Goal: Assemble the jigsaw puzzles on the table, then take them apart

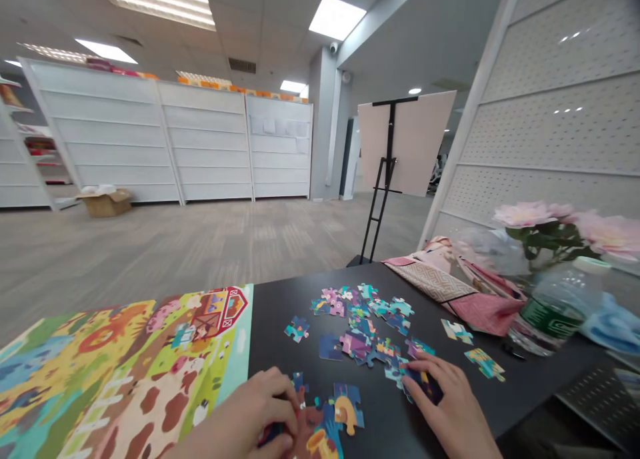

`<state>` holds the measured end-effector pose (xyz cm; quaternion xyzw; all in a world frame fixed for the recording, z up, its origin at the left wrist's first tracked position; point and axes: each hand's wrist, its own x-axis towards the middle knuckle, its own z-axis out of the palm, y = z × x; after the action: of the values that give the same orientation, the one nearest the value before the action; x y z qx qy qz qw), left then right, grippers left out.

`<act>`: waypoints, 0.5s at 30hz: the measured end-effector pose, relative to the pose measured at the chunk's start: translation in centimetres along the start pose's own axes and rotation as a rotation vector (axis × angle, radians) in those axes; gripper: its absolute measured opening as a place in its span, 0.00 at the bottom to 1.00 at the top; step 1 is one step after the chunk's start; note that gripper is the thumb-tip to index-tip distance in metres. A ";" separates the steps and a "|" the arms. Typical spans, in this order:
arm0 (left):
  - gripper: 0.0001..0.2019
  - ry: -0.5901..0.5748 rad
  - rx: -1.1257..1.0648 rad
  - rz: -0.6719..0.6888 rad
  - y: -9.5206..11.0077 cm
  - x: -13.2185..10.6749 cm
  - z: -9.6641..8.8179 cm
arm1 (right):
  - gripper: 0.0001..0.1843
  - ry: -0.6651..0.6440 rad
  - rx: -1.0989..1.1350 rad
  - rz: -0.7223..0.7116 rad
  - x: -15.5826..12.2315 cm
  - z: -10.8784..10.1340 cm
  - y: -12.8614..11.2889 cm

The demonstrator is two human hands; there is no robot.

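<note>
My left hand (265, 405) is curled at the lower edge of the view, its fingers closed on a dark puzzle piece that is mostly hidden. Beside it lies a joined patch of brown and blue puzzle pieces (315, 439), with an orange-and-blue piece (349, 405) at its upper right. At the right side of the loose pile, my right hand (447, 395) has its thumb and fingers around a dark blue puzzle piece (425, 384). The pile of puzzle pieces (360, 325), purple, teal and dark blue, is spread over the black table (295, 295).
An illustrated farm-animal board (150, 379) covers the table's left. Two pieces (484, 363) lie apart at the right, near a pink patterned pouch (480, 305), a water bottle (555, 309) and pink flowers (555, 222). An easel (383, 179) stands beyond the table.
</note>
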<state>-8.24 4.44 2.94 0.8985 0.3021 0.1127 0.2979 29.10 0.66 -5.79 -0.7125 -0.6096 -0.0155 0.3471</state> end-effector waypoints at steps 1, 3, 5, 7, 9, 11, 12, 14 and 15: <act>0.15 0.002 0.003 -0.005 0.0 0.0 0.0 | 0.16 -0.031 0.012 0.017 -0.1 0.0 -0.3; 0.14 0.002 0.002 -0.008 0.0 0.0 0.0 | 0.18 -0.062 0.035 0.056 -0.2 -0.1 -0.8; 0.13 0.005 -0.001 -0.006 -0.1 0.0 0.1 | 0.22 -0.024 0.033 0.080 -0.1 0.0 -1.0; 0.12 0.002 -0.003 -0.007 -0.2 0.0 0.1 | 0.26 0.051 -0.013 0.069 -0.2 0.2 -1.0; 0.13 0.000 0.003 -0.010 -0.2 0.0 0.1 | 0.29 0.107 -0.116 0.060 -0.6 0.4 -0.9; 0.14 -0.003 0.005 -0.007 -0.3 -0.1 0.0 | 0.28 0.121 -0.221 0.083 -1.3 0.5 -0.6; 0.15 -0.007 0.004 -0.002 -0.3 -0.1 0.0 | 0.28 0.112 -0.251 0.097 -1.7 0.6 -0.4; 0.15 -0.007 0.000 0.008 -0.4 -0.1 0.1 | 0.27 0.094 -0.257 0.125 -2.3 0.7 0.2; 0.15 -0.002 0.000 0.012 -0.5 -0.1 0.1 | 0.28 0.091 -0.244 0.131 -2.5 0.7 0.4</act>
<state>-8.54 4.63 2.55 0.9004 0.2965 0.1136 0.2975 28.53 -1.15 -7.65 -0.7861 -0.5391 -0.0992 0.2855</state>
